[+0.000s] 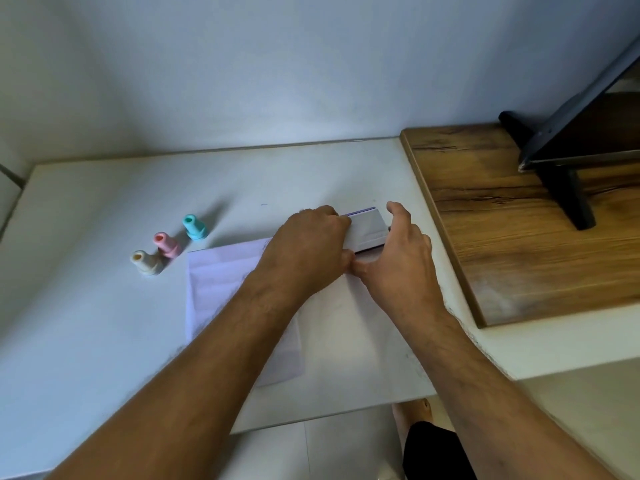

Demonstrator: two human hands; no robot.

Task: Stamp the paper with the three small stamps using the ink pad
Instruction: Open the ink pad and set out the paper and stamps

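Note:
A white ink pad case with a purple edge lies on the white table, just beyond the sheet of white paper. My left hand grips the case from its left side, fingers curled over it. From the right, my right hand holds the case, with its thumb at the near edge and its fingers round the far right side. Three small stamps stand upright left of the paper: a teal stamp, a pink stamp and a beige stamp. My forearms cover much of the paper.
A wooden board lies at the right with a dark screen on a black stand. A white wall runs behind the table. Below the table's front edge, a foot shows on the tiled floor.

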